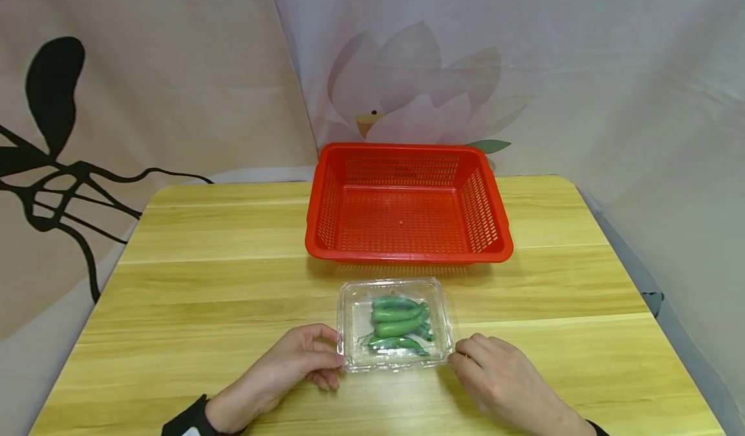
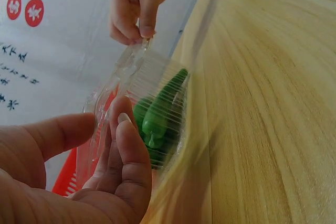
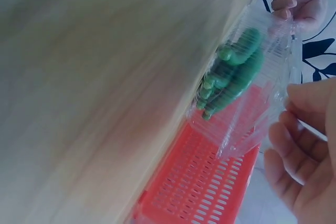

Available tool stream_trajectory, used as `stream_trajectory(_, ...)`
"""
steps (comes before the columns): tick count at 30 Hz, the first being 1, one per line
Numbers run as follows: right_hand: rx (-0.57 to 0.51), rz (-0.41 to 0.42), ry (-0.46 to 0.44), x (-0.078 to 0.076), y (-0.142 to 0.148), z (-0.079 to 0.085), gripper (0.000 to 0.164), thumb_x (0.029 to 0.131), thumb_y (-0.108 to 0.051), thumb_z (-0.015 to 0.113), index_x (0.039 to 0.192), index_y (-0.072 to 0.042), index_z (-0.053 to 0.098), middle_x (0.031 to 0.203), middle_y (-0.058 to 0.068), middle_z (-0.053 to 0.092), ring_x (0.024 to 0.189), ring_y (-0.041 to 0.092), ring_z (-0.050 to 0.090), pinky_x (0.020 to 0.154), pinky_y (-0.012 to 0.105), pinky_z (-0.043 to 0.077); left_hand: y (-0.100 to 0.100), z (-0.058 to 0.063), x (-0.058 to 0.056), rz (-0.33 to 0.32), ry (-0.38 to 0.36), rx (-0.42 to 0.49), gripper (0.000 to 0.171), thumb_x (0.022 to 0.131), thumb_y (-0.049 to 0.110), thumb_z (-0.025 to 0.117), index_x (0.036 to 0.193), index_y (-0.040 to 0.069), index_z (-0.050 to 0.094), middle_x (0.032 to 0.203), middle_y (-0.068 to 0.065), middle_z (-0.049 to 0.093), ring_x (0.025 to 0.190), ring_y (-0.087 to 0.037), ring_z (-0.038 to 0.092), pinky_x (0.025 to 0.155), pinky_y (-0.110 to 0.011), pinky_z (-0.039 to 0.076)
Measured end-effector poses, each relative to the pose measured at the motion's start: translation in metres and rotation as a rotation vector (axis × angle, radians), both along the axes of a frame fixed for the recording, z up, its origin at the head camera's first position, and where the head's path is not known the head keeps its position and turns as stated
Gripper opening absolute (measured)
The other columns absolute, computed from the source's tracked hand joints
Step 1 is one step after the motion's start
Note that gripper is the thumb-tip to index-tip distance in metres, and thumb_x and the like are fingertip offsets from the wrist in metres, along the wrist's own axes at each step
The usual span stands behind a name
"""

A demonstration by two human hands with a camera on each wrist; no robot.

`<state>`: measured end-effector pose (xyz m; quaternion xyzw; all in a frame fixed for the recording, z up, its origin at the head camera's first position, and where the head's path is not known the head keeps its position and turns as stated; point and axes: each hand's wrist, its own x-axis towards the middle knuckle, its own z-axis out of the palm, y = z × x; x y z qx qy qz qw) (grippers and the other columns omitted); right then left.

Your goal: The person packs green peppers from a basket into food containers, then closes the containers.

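Note:
A clear plastic clamshell box [image 1: 356, 306] with its lid down lies on the table at the near middle. Several green peppers [image 1: 398, 328] show through it, side by side. At the box's left side, my left hand [image 1: 302, 358] pinches the rim between thumb and fingers. The near right corner is pinched by my right hand [image 1: 495, 374], its other fingers curled. In the left wrist view, the box's ribbed side wall and the peppers [image 2: 157, 116] face the camera. The right wrist view shows my right thumb and index finger at the rim, with the peppers [image 3: 231, 74] beyond.
A red plastic basket [image 1: 407, 256] with perforated walls stands just behind the box, and nothing shows inside it. Both rest on a wood-grain table [image 1: 204, 281]. A printed cloth backdrop [image 1: 204, 67] hangs along the table's far edge.

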<state>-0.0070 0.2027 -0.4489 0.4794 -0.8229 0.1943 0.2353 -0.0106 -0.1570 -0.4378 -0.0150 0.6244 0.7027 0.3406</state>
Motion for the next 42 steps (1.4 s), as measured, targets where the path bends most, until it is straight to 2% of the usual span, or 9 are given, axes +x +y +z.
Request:
stream_trajectory(3, -0.043, -0.015, -0.032, 0.0, 0.0, -0.001, 0.032, 0.11, -0.02, 0.048, 0.09, -0.012, 0.071, 0.091, -0.005, 0.064, 0.079, 0.011, 0.061, 0.066, 0.024, 0.054, 0.001, -0.001, 0.0, 0.007, -0.003, -0.003, 0.031, 0.095, 0.005, 0.073, 0.117, -0.008, 0.055, 0.087, -0.014, 0.074, 0.069, -0.017, 0.072, 0.065, -0.027, 0.058)
stream_trajectory(6, -0.123, -0.058, -0.114, 0.001, 0.001, -0.002, 0.027, 0.11, -0.027, 0.055, 0.094, -0.015, 0.073, 0.093, -0.007, 0.067, 0.081, 0.01, 0.065, 0.07, 0.024, 0.056, 0.002, -0.002, -0.001, 0.01, 0.0, -0.003, 0.031, 0.095, 0.005, 0.074, 0.116, -0.008, 0.055, 0.085, -0.014, 0.075, 0.07, -0.018, 0.072, 0.066, -0.027, 0.058)
stream_trajectory(9, -0.218, -0.127, -0.27, 0.003, 0.003, -0.001, 0.016, 0.106, -0.026, 0.065, 0.097, -0.015, 0.073, 0.095, -0.01, 0.069, 0.082, 0.007, 0.066, 0.07, 0.021, 0.055, 0.003, -0.002, -0.002, 0.009, 0.004, -0.005, 0.032, 0.095, 0.005, 0.074, 0.116, -0.008, 0.055, 0.084, -0.014, 0.075, 0.07, -0.018, 0.072, 0.066, -0.027, 0.058)
stream_trajectory(12, -0.283, -0.23, -0.436, 0.004, 0.005, 0.002, 0.002, 0.098, -0.016, 0.076, 0.098, -0.016, 0.074, 0.092, -0.016, 0.068, 0.078, 0.002, 0.063, 0.065, 0.018, 0.052, 0.003, -0.002, -0.002, 0.008, 0.005, -0.007, 0.033, 0.094, 0.005, 0.074, 0.117, -0.009, 0.054, 0.084, -0.015, 0.075, 0.07, -0.018, 0.072, 0.066, -0.028, 0.058)
stream_trajectory(15, -0.293, -0.341, -0.573, 0.005, 0.004, 0.006, 0.014, 0.091, -0.007, 0.081, 0.096, -0.018, 0.075, 0.085, -0.02, 0.065, 0.073, -0.001, 0.058, 0.06, 0.021, 0.05, 0.003, -0.002, -0.002, 0.01, 0.004, -0.008, 0.034, 0.094, 0.005, 0.074, 0.117, -0.009, 0.054, 0.083, -0.015, 0.075, 0.07, -0.018, 0.072, 0.066, -0.027, 0.058)
stream_trajectory(20, -0.297, -0.441, -0.826, 0.004, 0.004, 0.011, 0.008, 0.094, -0.01, 0.079, 0.092, -0.018, 0.076, 0.079, -0.016, 0.067, 0.064, 0.002, 0.054, 0.056, 0.024, 0.048, 0.004, -0.001, -0.003, 0.011, 0.006, -0.011, 0.034, 0.094, 0.005, 0.074, 0.117, -0.009, 0.054, 0.084, -0.015, 0.075, 0.07, -0.018, 0.072, 0.066, -0.027, 0.059)
stream_trajectory(26, -0.291, -0.396, -1.073, 0.0, 0.007, 0.011, 0.005, 0.099, -0.016, 0.073, 0.097, -0.014, 0.077, 0.081, -0.005, 0.072, 0.068, 0.011, 0.064, 0.06, 0.027, 0.055, 0.004, -0.001, -0.003, 0.011, 0.015, -0.018, 0.034, 0.095, 0.004, 0.074, 0.118, -0.01, 0.053, 0.086, -0.017, 0.075, 0.07, -0.018, 0.073, 0.067, -0.027, 0.059)
stream_trajectory(35, -0.309, -0.307, -1.35, -0.009, 0.01, 0.008, 0.015, 0.102, -0.014, 0.067, 0.097, -0.005, 0.078, 0.082, 0.007, 0.071, 0.069, 0.014, 0.063, 0.054, 0.024, 0.05, 0.005, -0.001, -0.002, 0.012, 0.011, -0.013, 0.032, 0.095, 0.004, 0.073, 0.118, -0.009, 0.054, 0.086, -0.016, 0.075, 0.072, -0.019, 0.073, 0.068, -0.028, 0.059)
stream_trajectory(42, -0.337, -0.254, -1.46, -0.013, 0.01, 0.006, 0.02, 0.103, -0.012, 0.063, 0.095, 0.002, 0.074, 0.084, 0.013, 0.07, 0.068, 0.014, 0.062, 0.054, 0.025, 0.051, 0.005, 0.001, -0.003, 0.013, 0.007, -0.028, 0.035, 0.096, 0.005, 0.073, 0.12, -0.01, 0.054, 0.087, -0.017, 0.075, 0.072, -0.019, 0.073, 0.069, -0.029, 0.06)
